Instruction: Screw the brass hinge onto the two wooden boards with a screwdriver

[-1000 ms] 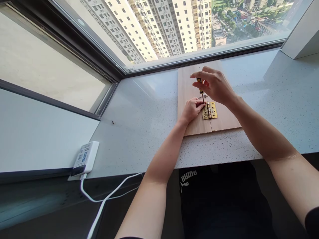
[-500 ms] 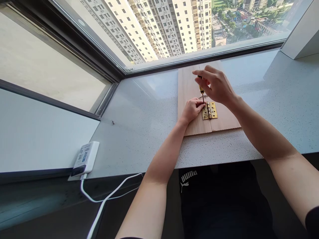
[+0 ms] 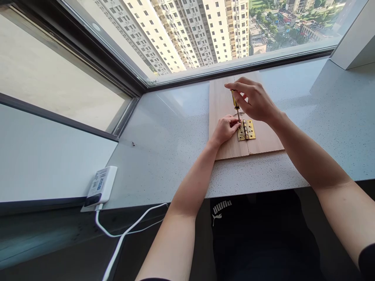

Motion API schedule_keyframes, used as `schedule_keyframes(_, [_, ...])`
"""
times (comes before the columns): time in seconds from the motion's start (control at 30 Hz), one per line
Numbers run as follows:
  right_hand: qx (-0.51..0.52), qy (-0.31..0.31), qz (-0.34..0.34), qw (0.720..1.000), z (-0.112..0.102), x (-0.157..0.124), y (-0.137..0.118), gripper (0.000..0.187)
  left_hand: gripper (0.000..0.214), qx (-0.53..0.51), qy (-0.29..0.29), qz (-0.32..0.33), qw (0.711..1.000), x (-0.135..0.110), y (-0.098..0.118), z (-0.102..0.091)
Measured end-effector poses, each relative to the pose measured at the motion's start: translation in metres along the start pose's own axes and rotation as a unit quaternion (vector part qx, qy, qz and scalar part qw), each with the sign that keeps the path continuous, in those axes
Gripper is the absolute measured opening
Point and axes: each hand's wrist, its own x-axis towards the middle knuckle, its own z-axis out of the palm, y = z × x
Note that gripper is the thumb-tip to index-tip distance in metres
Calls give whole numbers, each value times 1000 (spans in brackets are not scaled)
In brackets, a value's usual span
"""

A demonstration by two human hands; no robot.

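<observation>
Since a moment ago, the right hand (image 3: 253,102) has rolled back a little on the yellow-handled screwdriver (image 3: 234,100), so more of the handle shows beneath its fingers. Those fingers and thumb pinch the handle, and the tool leans down, its steel shaft (image 3: 238,116) reaching toward the left hand (image 3: 225,130). That hand's fingers are pressed together just beside the shaft's tip, at the upper end of a brass butt hinge (image 3: 246,130); from here I cannot tell what they pinch. The hinge lies flat and open across the seam between two pale wooden boards (image 3: 224,101), one leaf on each. The boards rest on a speckled stone windowsill (image 3: 164,164), their far end near the dark window frame (image 3: 240,67). Well off to the left on the sill are a small screw (image 3: 133,143) and a white power bank (image 3: 99,185), its white cable (image 3: 123,230) trailing over the edge. High-rise apartment towers (image 3: 175,27) stand beyond the glass.
</observation>
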Motion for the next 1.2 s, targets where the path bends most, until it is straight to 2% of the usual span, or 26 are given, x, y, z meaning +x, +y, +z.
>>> schedule_keyframes(0.17, [-16,-45,-39,998,-3,0,0,47,32,3,19,10,1000,-15,-1,-15])
schedule_keyframes(0.33, [-37,-12,2,999,1,0,2,41,22,20,32,0,999,-24,-9,-28])
schedule_keyframes(0.5, [23,-28,-24,999,0,1,0,49,17,31,37,3,999,-21,-13,-26])
schedule_keyframes(0.73, [-19,13,41,999,4,-1,-1,35,17,28,40,-4,999,-20,-13,-25])
schedule_keyframes(0.9, [26,-18,-12,999,4,0,-7,44,18,31,40,-6,999,-19,-13,-24])
schedule_keyframes(0.97, [33,-26,-12,999,8,0,-5,44,17,35,40,-6,999,-19,-13,-24])
schedule_keyframes(1.1, [14,30,34,999,18,-2,3,36,16,39,40,-3,998,-19,-14,-23])
schedule_keyframes(1.2, [23,48,30,998,16,-3,3,37,16,39,40,4,998,-19,-14,-23])
